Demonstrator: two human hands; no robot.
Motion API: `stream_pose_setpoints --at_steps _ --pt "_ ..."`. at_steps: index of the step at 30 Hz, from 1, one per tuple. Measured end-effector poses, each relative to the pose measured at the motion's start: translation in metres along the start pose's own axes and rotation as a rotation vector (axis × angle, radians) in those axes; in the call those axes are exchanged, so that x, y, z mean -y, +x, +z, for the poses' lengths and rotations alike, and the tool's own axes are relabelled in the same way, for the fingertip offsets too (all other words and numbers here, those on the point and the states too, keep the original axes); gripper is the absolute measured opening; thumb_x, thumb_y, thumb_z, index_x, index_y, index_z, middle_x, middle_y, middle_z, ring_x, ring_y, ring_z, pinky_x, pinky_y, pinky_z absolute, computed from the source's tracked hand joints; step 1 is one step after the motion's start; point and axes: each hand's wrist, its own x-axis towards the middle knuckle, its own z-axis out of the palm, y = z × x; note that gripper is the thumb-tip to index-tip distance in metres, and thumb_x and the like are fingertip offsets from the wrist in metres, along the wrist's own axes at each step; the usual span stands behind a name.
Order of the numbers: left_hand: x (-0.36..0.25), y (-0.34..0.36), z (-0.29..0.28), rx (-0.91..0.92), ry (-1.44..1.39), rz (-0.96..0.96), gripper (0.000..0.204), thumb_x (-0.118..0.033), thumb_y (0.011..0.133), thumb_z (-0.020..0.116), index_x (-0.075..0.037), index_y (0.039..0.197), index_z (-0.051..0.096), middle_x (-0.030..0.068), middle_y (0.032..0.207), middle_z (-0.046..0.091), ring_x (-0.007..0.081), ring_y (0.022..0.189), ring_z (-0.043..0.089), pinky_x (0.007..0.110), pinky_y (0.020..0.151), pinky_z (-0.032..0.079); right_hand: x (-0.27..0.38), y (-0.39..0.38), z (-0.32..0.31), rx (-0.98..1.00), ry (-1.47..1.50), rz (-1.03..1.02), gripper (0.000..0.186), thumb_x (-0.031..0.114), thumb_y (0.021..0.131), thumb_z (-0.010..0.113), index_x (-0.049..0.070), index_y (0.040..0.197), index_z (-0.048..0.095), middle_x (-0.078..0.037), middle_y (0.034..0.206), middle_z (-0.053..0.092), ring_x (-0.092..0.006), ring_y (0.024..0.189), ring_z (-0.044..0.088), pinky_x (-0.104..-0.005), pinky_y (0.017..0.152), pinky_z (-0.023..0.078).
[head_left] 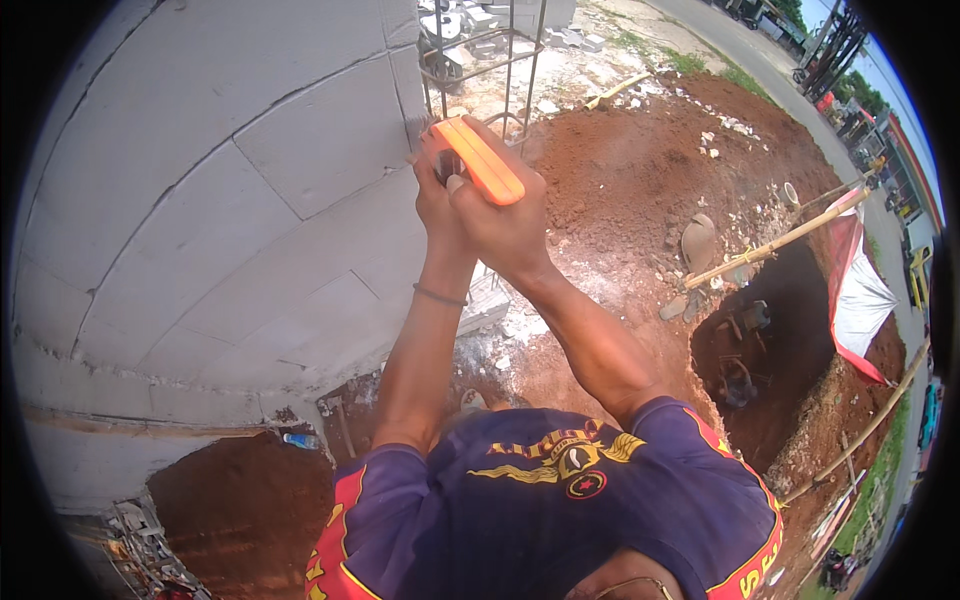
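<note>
While a grey block wall (300, 130) is being lit by hard sun, a tool with an orange handle (482, 162) is being held close beside the wall's end, with steel bars (509, 75) being seen beyond. The handle is being gripped by both hands: the right hand (512, 230) is being wrapped around its near side, while the left hand (432, 200) is being closed at its other side, some fingertips being hidden. The tool's working end is being concealed, so its kind cannot be told. Judging by looks, a light, stiff, hardly fragile grip is being offered, perhaps slippery when dusty or damp; the looped handle is being judged the proper place to take hold. Both arms are being extended forward, the wrists being brought together; the left forearm (425, 340), ringed by a dark wristband (440, 295), is being held straighter, the right forearm (590, 335) being angled inward.
</note>
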Motion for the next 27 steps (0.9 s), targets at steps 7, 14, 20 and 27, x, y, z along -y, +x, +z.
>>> stream_pose_setpoints --at_steps 7,14,20,27 --pt "-0.006 -0.032 0.049 -0.139 0.011 -0.003 0.050 -0.051 0.105 0.028 -0.008 0.113 0.053 0.0030 0.096 0.058 0.0144 0.079 0.060 0.028 0.072 0.052 0.054 -0.008 -0.021 0.007 -0.064 -0.060 0.045 0.005 0.082 0.063 -0.008 0.124 0.057 -0.018 0.100 0.068 -0.0189 0.082 0.069 -0.0277 0.071 0.054" --pt "-0.007 -0.015 0.036 -0.085 0.043 0.008 0.049 -0.053 0.104 0.031 -0.010 0.113 0.053 0.0033 0.094 0.058 0.0129 0.077 0.059 0.030 0.068 0.051 0.017 0.002 -0.010 0.014 -0.077 -0.164 0.054 0.003 0.081 0.060 -0.011 0.131 0.050 -0.012 0.104 0.067 -0.0117 0.083 0.062 -0.0263 0.073 0.051" --pt "-0.009 -0.017 0.039 -0.026 -0.013 0.022 0.052 -0.053 0.104 0.027 -0.009 0.120 0.049 0.0057 0.100 0.056 0.0143 0.083 0.059 0.032 0.073 0.052 0.034 0.005 -0.011 0.057 0.063 -0.079 0.052 0.006 0.081 0.062 -0.012 0.129 0.050 -0.019 0.116 0.065 -0.0200 0.097 0.067 -0.0282 0.082 0.053" --pt "-0.004 -0.033 0.049 0.006 -0.203 -0.056 0.051 -0.051 0.104 0.029 -0.008 0.127 0.048 0.0070 0.103 0.059 0.0157 0.087 0.061 0.034 0.076 0.053 0.066 -0.013 -0.032 0.043 0.059 0.079 0.069 0.013 0.080 0.065 -0.008 0.141 0.040 -0.007 0.087 0.061 -0.0102 0.067 0.055 -0.0287 0.077 0.046"
